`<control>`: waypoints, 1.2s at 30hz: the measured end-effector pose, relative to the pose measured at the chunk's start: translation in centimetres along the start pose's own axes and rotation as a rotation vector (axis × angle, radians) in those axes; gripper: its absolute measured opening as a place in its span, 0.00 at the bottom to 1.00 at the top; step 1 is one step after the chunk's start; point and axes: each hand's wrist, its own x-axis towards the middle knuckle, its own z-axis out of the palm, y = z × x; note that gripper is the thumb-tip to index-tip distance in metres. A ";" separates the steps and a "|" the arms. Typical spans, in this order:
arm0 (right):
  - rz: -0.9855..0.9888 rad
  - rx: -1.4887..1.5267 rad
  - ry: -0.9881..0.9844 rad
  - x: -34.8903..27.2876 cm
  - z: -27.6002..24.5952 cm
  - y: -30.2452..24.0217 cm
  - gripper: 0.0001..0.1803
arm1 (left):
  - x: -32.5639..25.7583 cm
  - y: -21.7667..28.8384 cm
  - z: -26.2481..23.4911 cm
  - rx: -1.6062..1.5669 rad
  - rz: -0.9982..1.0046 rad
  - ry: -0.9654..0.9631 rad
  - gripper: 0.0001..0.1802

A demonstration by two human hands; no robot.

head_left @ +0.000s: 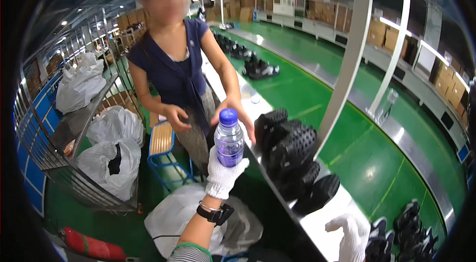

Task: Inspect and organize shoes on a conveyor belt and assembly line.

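Observation:
In the middle, my left hand, in a white knit glove, is wrapped round the lower part of a clear plastic bottle with a blue-purple cap and label. The bottle stands upright. A person in a dark blue top faces me, one hand just behind the bottle; whether it touches cannot be told. Their other hand is half open to the left of it. At the lower right, my gloved right hand hovers over the white bench, fingers loosely bent and nothing visible in them.
Black shoes line the white bench, soles showing. More shoes are at the lower right. On the left stand a metal cage cart with white bags and a wooden-seated stool. A red cylinder lies lower left; a white post rises beyond the bench.

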 end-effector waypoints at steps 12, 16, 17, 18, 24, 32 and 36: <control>-0.244 -0.481 -0.432 4.4 -1.1 -8.2 0.25 | -15.1 6.9 1.0 -0.456 -0.177 -0.689 0.34; -0.233 -0.661 -0.313 1.1 -3.0 -8.4 0.20 | -18.7 5.9 3.5 -0.951 -0.720 -0.819 0.29; -0.210 -0.681 -0.305 0.3 -3.5 -8.3 0.21 | -19.4 5.5 4.0 -0.983 -0.747 -0.835 0.29; -0.187 -0.697 -0.291 -0.3 -3.9 -8.1 0.21 | -20.0 5.1 4.6 -0.840 -0.552 -0.898 0.30; -0.239 -0.839 -0.507 -0.4 -7.2 -6.2 0.15 | -21.6 4.2 7.4 -0.325 0.397 -1.058 0.45; 0.166 -0.751 -0.561 0.7 -9.6 -6.5 0.20 | -23.2 4.6 10.6 -0.546 0.125 -1.098 0.46; 0.117 -0.736 -0.544 1.1 -10.9 -6.4 0.20 | -23.1 5.4 11.7 -0.548 0.143 -1.109 0.44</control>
